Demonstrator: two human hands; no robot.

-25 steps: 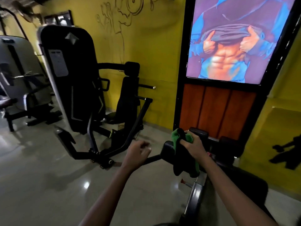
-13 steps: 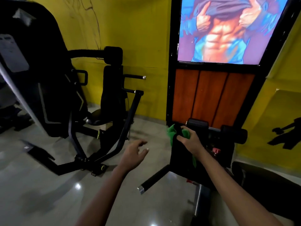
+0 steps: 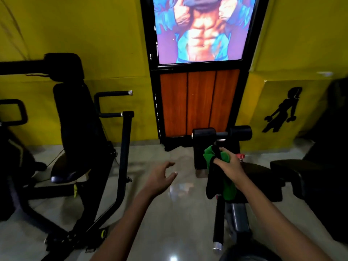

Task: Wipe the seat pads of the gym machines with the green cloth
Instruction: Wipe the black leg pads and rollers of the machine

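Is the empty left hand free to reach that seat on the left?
Probably yes, with a step: the left hand is open, and only bare floor and the machine's upright bar lie before the seat.

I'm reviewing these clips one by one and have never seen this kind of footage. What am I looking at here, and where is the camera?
There is no robot. The camera sits on a person's head, looking forward and down at their own bare hands in a gym. The right hand grips a green cloth, which looks bunched with a dark cloth. The left hand is open in the air and holds nothing. On the left stands a black machine with a seat pad. Another machine with roller pads stands just beyond the right hand, near a poster.
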